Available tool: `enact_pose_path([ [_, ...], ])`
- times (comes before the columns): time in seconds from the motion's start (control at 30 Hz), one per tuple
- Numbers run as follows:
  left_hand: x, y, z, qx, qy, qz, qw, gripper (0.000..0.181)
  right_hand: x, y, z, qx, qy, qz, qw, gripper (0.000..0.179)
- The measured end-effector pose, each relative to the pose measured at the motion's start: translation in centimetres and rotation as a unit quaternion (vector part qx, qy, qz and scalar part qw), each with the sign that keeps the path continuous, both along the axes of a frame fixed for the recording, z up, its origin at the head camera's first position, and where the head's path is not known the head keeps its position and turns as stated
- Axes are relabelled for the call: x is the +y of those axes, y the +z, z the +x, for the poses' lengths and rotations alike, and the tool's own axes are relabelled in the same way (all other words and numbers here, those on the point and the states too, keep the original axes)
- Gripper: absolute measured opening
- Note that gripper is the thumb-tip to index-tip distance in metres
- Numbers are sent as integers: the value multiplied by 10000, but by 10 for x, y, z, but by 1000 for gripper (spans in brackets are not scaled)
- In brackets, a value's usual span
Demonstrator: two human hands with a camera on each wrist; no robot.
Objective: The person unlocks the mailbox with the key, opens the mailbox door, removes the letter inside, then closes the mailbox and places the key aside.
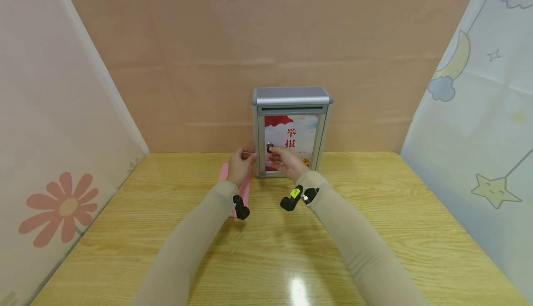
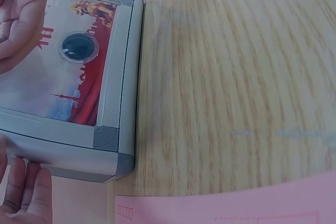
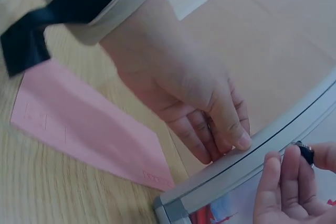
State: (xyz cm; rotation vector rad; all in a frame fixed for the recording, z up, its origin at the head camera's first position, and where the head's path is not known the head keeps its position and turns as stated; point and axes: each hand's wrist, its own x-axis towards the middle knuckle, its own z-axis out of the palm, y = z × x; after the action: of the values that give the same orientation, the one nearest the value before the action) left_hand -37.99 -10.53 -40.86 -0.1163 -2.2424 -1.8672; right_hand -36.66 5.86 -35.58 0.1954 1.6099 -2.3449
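A grey metal drop box [image 1: 294,94] with a slot near its top stands upright at the back of the table. Red characters and a red drape decorate its front panel [image 2: 31,87]. Between thumb and index finger, my right hand [image 1: 287,160] pinches a small black-headed key [image 3: 306,153] at the left part of that front. My left hand [image 1: 239,167] touches the box's left side with the thumb and relaxed fingers. Beneath the left wrist lies a pink envelope [image 3: 89,124], partly covered in the head view. The key's tip is hard to make out.
The box stands close to the peach backdrop [image 1: 187,65] on a wood-grain table [image 1: 354,232]. Decorated white panels bound both sides, one with a flower [image 1: 66,206]. A dark round piece [image 2: 79,46] in a clear ring sits low on the box front.
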Motion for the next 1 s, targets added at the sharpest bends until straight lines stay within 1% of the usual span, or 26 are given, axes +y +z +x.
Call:
enact_pose_path([
  [0.1,0,-1,0,29,4,-32,10000,20,0,-2,0,-217,-55,-336,9992,8],
  [0.17,0,-2,-1,32,-4,-14,10000,20,0,-2,1,-265,-64,-444,9986,8],
  [0.23,0,-3,-2,20,-13,18,10000,20,0,-2,1,-123,14,-329,9994,8],
  [0.4,1,-3,-2,46,2,23,10000,21,-1,-1,3,310,119,201,9992,12],
  [0.47,1,-3,-2,58,9,7,10000,21,-1,-1,3,267,90,164,9995,12],
  [0.6,1,-2,-2,12,17,-50,10000,21,-1,-1,1,-96,-15,-264,9996,10],
  [0.67,1,-1,-1,-20,18,-56,10000,21,-1,-1,1,-214,-53,-378,9990,9],
  [0.73,0,-1,-1,-36,22,-84,10000,22,-2,0,1,-170,-61,-291,9994,9],
  [0.9,1,0,0,-72,28,-152,9999,24,-3,1,2,142,-154,42,9998,9],
  [1.0,1,0,0,-98,20,-166,9998,24,-3,1,4,111,-160,-9,9998,9],
])
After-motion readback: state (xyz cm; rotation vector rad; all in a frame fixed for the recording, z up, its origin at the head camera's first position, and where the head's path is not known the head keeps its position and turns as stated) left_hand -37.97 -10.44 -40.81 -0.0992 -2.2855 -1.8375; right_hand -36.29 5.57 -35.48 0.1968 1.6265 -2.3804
